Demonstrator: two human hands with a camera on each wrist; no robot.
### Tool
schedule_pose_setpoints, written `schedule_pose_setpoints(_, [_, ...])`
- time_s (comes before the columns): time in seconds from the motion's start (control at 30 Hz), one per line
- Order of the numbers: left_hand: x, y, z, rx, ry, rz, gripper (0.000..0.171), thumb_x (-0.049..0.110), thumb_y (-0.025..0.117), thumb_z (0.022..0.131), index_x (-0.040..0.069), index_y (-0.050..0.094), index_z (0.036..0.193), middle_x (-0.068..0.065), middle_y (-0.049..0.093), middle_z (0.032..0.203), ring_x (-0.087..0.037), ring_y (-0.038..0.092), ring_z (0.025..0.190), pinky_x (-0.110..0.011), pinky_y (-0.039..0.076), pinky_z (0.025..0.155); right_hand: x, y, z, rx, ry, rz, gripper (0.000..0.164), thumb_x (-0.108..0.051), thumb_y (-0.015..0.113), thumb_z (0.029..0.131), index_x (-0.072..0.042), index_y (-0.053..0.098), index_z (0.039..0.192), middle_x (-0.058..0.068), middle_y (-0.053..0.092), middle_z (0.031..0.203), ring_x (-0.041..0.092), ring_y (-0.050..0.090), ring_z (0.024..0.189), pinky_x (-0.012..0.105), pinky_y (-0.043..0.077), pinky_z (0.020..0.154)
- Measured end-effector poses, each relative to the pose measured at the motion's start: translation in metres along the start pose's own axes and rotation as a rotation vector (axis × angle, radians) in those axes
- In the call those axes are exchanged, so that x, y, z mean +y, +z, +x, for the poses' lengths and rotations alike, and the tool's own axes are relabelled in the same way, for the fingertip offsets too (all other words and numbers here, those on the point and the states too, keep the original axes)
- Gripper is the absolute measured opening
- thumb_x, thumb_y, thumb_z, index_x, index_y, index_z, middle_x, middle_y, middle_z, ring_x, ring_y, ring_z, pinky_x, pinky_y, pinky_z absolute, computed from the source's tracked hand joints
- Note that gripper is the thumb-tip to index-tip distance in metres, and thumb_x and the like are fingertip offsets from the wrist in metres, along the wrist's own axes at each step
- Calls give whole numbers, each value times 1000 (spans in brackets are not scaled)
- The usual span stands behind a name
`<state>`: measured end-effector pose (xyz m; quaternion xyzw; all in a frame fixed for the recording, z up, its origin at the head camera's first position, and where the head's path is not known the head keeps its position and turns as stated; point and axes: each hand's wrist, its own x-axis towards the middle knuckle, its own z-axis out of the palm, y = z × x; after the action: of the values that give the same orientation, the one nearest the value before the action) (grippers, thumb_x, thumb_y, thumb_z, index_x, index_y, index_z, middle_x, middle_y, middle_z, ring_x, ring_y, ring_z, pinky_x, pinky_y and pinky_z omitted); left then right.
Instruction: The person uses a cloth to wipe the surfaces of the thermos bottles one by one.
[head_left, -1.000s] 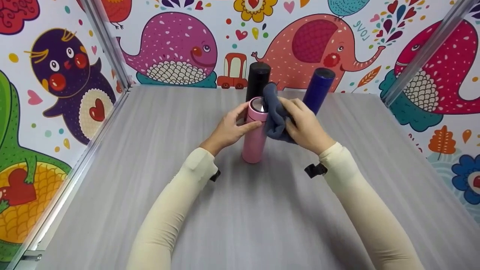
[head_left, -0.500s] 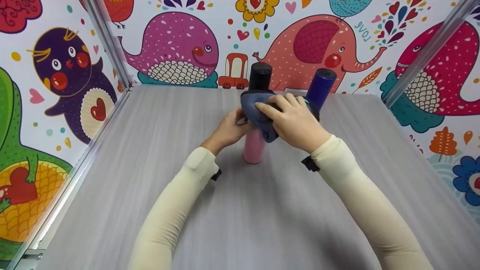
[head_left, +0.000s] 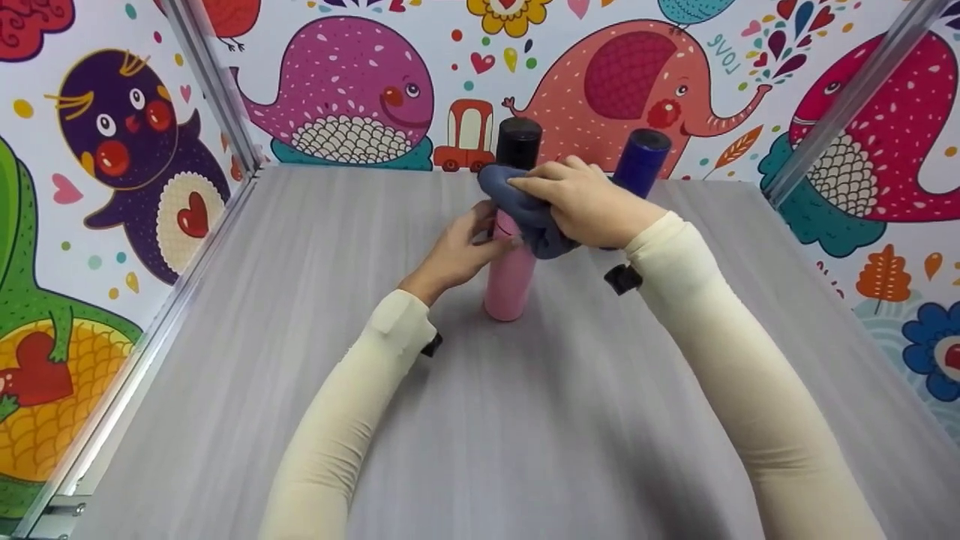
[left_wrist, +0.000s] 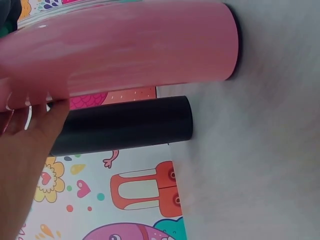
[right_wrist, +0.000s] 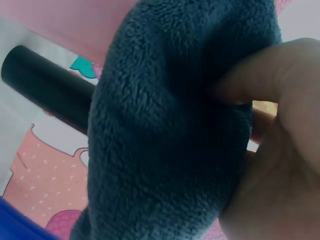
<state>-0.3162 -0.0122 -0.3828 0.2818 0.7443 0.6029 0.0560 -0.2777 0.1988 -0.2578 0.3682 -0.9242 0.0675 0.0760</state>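
A pink thermos bottle [head_left: 510,281] stands upright on the table. My left hand [head_left: 465,244] grips its upper part from the left, fingers and thumb curled round it; the left wrist view shows the bottle's smooth side [left_wrist: 150,47]. Over its top lies a grey-blue fluffy cloth [head_left: 517,199], bunched up in my right hand [head_left: 589,201]. In the right wrist view the thumb sinks into the folded cloth [right_wrist: 160,125], right beside the pink bottle. The cloth and right hand hide the bottle's lid.
Behind the pink bottle stands a black bottle [head_left: 519,142], partly covered by the cloth. A blue bottle [head_left: 642,163] is to the right, behind my right hand. Cartoon-printed walls [head_left: 360,90] enclose the grey table [head_left: 337,225] at the back and sides.
My right hand has brought the cloth from the pink bottle's right side over its top, turning palm-down. The left hand keeps its grip, and the bottle stays in place.
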Motion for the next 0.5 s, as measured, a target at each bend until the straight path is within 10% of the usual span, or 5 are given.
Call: schedule_pose_setpoints(0.5, [-2,1,1,9,30,2,69,37,72,93,19,43,152,1,50,147,-16,45,135,-38,40,110,-10,9,-38,153,-72,-129,44,-3,67,93,-12,63,136,17,63,123,40,53,109,55,48,81])
